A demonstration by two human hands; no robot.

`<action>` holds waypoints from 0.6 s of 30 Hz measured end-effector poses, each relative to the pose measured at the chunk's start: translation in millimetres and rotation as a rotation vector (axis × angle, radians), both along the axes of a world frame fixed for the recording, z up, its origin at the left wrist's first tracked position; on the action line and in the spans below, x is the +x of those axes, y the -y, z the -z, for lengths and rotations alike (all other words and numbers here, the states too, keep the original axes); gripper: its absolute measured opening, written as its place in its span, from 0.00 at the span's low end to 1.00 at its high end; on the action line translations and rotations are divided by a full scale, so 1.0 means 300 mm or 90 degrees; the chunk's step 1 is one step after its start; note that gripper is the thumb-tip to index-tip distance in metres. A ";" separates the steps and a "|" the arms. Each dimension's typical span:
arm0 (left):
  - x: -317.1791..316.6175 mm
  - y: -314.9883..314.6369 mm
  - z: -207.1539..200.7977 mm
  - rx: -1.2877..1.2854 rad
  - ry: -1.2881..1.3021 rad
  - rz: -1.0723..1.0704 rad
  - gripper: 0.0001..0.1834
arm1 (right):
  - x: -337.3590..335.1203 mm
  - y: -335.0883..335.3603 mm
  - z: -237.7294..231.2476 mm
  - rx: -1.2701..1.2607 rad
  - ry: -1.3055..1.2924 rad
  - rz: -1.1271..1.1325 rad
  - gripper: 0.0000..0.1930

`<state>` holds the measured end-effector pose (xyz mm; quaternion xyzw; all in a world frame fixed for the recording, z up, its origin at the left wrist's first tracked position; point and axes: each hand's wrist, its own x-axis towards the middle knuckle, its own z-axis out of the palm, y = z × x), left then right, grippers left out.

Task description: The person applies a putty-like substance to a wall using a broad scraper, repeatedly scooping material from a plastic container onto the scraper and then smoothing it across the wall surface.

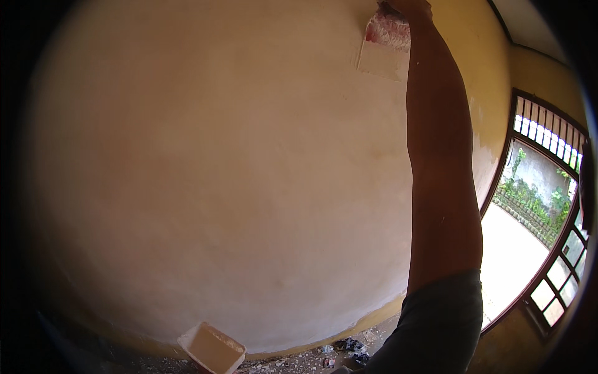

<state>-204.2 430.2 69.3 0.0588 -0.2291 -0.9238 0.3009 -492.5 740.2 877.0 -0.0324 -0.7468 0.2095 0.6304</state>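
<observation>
"Up at the top edge, what to report?"

"Bare right hand (412, 7), partly cropped by the border, at the end of a long raised forearm (439, 124)."

"And the fingers, apart or together?"

"Clamped on the upper end of a broad, flat scraper (387, 32), reddish and smeared with cream-coloured paste."

"Placed where, exactly?"

"High and right of centre, against a large, smooth, cream-coated wall (218, 168). Directly above a small squarish patch with a thin ridge down its left side. Impossible to tell how firmly pressed."

"And the left hand?"

"Out of view; cannot tell whether with fingers spread or closed."

"Lower down?"

"Near the bottom edge, an open, rectangular, cream container (215, 348), tilted, tan inside, its support hidden. Farther right, on the grey floor (386, 326), crumpled black plastic (349, 345) among pale crumbs of debris (280, 364)."

"Out to the right?"

"Beyond a dark grey sleeve (439, 318), a brown door frame (545, 154) with a barred opening (548, 128) above. Through it, bright ground (517, 255) and green plants (529, 193) beside a grey outdoor wall (542, 171)."
</observation>
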 end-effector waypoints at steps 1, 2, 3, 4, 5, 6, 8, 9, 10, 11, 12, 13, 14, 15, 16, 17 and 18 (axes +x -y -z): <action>0.014 0.002 -0.002 -0.006 0.008 -0.013 0.38 | 0.022 0.007 -0.020 -0.029 -0.038 -0.023 0.18; 0.034 0.006 -0.002 -0.009 0.011 -0.027 0.38 | 0.053 0.008 -0.040 -0.024 -0.033 -0.032 0.18; 0.035 0.001 0.005 -0.009 0.012 -0.033 0.38 | 0.097 -0.013 -0.086 -0.029 -0.072 -0.048 0.17; 0.030 -0.011 0.022 -0.007 0.013 -0.035 0.39 | 0.145 -0.024 -0.128 -0.030 -0.110 -0.062 0.15; 0.031 -0.022 0.019 -0.026 0.019 -0.042 0.39 | 0.188 -0.123 -0.142 0.052 -0.029 -0.028 0.12; 0.038 -0.020 0.031 -0.028 0.021 -0.048 0.40 | 0.217 -0.122 -0.123 -0.011 -0.070 -0.285 0.12; 0.048 -0.020 0.067 -0.029 0.023 -0.060 0.40 | 0.282 -0.113 -0.048 -0.034 -0.098 -0.566 0.14; 0.058 -0.010 0.080 -0.035 0.018 -0.073 0.41 | 0.334 -0.076 0.036 0.004 -0.081 -0.591 0.15; 0.073 0.000 0.092 -0.040 0.019 -0.081 0.41 | 0.365 -0.029 0.142 0.017 -0.046 -0.474 0.15; 0.090 0.018 0.113 -0.043 0.019 -0.092 0.41 | 0.398 0.027 0.245 0.030 -0.020 -0.363 0.14; 0.102 0.029 0.134 -0.051 0.027 -0.098 0.42 | 0.294 0.020 0.273 0.020 0.039 -0.476 0.16; 0.091 0.031 0.134 -0.055 0.026 -0.101 0.42 | 0.293 0.051 0.318 0.054 0.041 -0.188 0.17; 0.089 0.027 0.138 -0.057 0.027 -0.101 0.42 | 0.206 0.045 0.315 0.051 0.060 -0.216 0.17; 0.081 0.020 0.148 -0.058 0.034 -0.097 0.43 | 0.103 0.043 0.309 0.050 0.087 -0.237 0.18; 0.073 0.019 0.141 -0.059 0.031 -0.101 0.43 | 0.076 0.079 0.296 0.054 0.007 -0.064 0.17; 0.079 0.020 0.139 -0.065 0.033 -0.106 0.43 | 0.054 0.098 0.284 0.053 0.009 -0.069 0.17; 0.083 0.020 0.130 -0.067 0.036 -0.111 0.44 | 0.031 0.106 0.254 0.022 0.008 -0.067 0.17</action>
